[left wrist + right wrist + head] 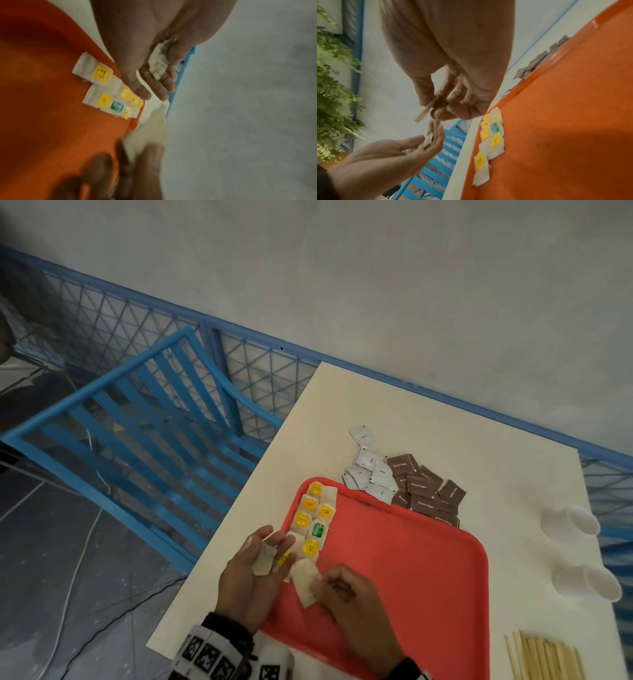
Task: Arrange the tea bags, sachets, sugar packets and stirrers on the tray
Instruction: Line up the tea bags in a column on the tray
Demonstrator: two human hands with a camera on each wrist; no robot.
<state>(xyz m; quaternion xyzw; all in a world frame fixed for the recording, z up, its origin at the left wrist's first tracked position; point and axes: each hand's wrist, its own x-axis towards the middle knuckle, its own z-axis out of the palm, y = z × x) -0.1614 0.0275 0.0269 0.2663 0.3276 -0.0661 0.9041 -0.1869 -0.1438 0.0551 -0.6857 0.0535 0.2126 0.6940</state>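
Note:
A red tray (411,559) lies on the white table. Several tea bags (313,518) with yellow tags and one green tag lie in two rows at its far left corner, also in the left wrist view (109,97) and the right wrist view (493,134). My left hand (255,566) is palm up over the tray's left edge, and a tea bag (263,558) (158,63) rests on its straight fingers. My right hand (342,594) pinches another tea bag (306,582) (426,109) between thumb and fingers, just above the tray's near left part.
White sachets (368,470) and brown sugar packets (428,491) lie in heaps beyond the tray's far edge. Wooden stirrers (544,659) lie at the near right. Two white cups (572,525) lie on their sides at the right. A blue chair (137,412) stands left of the table.

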